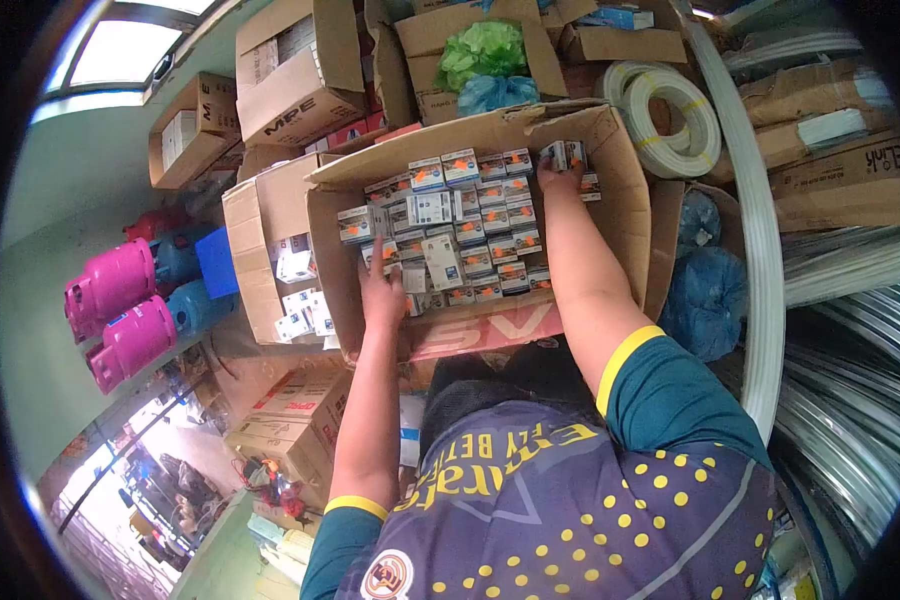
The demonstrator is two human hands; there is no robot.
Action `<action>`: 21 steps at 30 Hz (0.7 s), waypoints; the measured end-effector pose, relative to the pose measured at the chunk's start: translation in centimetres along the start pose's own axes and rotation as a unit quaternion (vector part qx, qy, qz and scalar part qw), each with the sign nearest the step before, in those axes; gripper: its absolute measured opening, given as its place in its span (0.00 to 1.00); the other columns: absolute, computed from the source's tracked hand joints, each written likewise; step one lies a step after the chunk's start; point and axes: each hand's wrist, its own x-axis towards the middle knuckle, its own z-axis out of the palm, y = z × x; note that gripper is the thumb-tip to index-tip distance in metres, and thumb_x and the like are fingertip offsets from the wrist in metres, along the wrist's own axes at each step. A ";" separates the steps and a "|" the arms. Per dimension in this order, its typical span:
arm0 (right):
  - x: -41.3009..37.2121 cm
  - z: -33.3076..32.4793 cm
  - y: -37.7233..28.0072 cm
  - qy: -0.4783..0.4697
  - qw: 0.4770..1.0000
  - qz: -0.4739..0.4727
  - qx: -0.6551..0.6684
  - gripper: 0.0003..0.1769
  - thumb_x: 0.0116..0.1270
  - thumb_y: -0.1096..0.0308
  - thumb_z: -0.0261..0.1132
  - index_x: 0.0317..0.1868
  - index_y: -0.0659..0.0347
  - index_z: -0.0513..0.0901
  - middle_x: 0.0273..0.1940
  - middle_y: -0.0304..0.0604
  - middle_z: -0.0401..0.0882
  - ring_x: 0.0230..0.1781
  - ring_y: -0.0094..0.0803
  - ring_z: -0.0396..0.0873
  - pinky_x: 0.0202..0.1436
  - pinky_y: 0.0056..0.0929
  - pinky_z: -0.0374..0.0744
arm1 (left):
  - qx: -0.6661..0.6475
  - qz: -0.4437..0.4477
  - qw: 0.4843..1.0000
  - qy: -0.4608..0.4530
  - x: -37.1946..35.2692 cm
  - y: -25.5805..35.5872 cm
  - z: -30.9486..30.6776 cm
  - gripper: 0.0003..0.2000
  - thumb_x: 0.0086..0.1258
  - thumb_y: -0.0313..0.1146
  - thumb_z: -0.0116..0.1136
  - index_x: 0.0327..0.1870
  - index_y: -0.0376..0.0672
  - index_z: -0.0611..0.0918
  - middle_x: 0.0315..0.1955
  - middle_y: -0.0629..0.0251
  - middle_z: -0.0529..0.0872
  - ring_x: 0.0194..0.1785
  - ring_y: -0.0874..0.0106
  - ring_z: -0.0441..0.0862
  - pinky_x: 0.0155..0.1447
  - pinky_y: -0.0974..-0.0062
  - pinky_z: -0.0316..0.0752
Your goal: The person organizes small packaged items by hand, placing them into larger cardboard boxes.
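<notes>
A large open cardboard carton (625,215) in front of me holds many small white-and-grey boxes (495,218), most with an orange sticker, packed in rows. At its far right corner my right hand (560,178) grips a small box (567,154), close above another small box (590,187). My left hand (382,292) is over the left side of the stack with fingers stretched forward, the fingertips right by a small box (355,224). A few boxes, including a pale one (443,260), lie loose on top of the rows.
Left of the carton stands another open carton (242,212) with white boxes. Pink gas cylinders (120,285) are farther left. Coiled white pipe (682,120) and a long white conduit (735,170) are on the right. Cartons with plastic bags (482,55) stand behind.
</notes>
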 end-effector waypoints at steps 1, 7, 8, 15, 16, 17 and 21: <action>-1.1 0.5 0.3 0.044 0.999 -0.017 0.010 0.30 0.73 0.42 0.68 0.67 0.50 0.77 0.59 0.44 0.76 0.56 0.42 0.76 0.52 0.40 0.82 | 0.011 0.000 1.000 0.010 -0.1 -0.1 0.2 0.37 0.74 0.35 0.63 0.82 0.65 0.62 0.74 0.25 0.62 0.78 0.33 0.62 0.77 0.51 0.67; -3.3 -1.2 2.2 -0.027 0.996 -0.087 0.021 0.41 0.72 0.46 0.72 0.77 0.55 0.69 0.76 0.48 0.68 0.72 0.41 0.71 0.70 0.37 0.74 | 0.017 -0.001 0.998 0.062 0.0 0.6 -0.2 0.33 0.69 0.33 0.68 0.74 0.52 0.68 0.69 0.30 0.67 0.71 0.34 0.68 0.72 0.48 0.71; -3.7 -1.0 2.4 -0.012 0.995 -0.095 0.030 0.39 0.72 0.48 0.73 0.76 0.56 0.71 0.73 0.48 0.71 0.71 0.40 0.71 0.69 0.38 0.74 | 0.033 -0.012 0.998 0.056 0.2 0.2 -0.5 0.34 0.67 0.31 0.68 0.74 0.51 0.67 0.65 0.34 0.71 0.69 0.37 0.71 0.70 0.49 0.73; -13.8 -3.1 9.7 -0.251 0.571 -0.399 -0.672 0.32 0.62 0.61 0.79 0.65 0.58 0.79 0.64 0.53 0.75 0.66 0.51 0.74 0.64 0.46 0.76 | 0.000 -0.015 0.997 0.074 0.1 -1.0 -0.5 0.40 0.66 0.30 0.69 0.78 0.47 0.60 0.67 0.36 0.72 0.69 0.38 0.73 0.72 0.52 0.72; -17.7 -2.3 9.9 -0.303 0.422 -0.450 -0.726 0.32 0.61 0.62 0.79 0.64 0.58 0.78 0.64 0.54 0.74 0.66 0.53 0.73 0.64 0.47 0.76 | -0.010 -0.016 0.996 0.084 0.0 -1.1 -0.3 0.41 0.66 0.30 0.69 0.79 0.46 0.58 0.68 0.36 0.71 0.70 0.38 0.72 0.73 0.52 0.71; -19.6 -2.0 9.9 -0.345 0.260 -0.488 -0.759 0.32 0.60 0.62 0.79 0.63 0.58 0.78 0.64 0.54 0.74 0.65 0.54 0.73 0.64 0.49 0.75 | -0.020 -0.016 0.995 0.092 -0.2 -0.9 -0.3 0.43 0.65 0.29 0.69 0.80 0.45 0.57 0.68 0.35 0.71 0.70 0.38 0.72 0.73 0.52 0.71; -19.3 -3.3 10.3 -0.348 0.148 -0.500 -0.779 0.37 0.61 0.58 0.80 0.68 0.55 0.74 0.62 0.53 0.71 0.65 0.57 0.71 0.68 0.57 0.71 | -0.031 -0.020 0.997 0.073 -0.4 -0.7 -0.7 0.47 0.65 0.28 0.68 0.82 0.44 0.51 0.72 0.34 0.68 0.74 0.38 0.67 0.75 0.51 0.69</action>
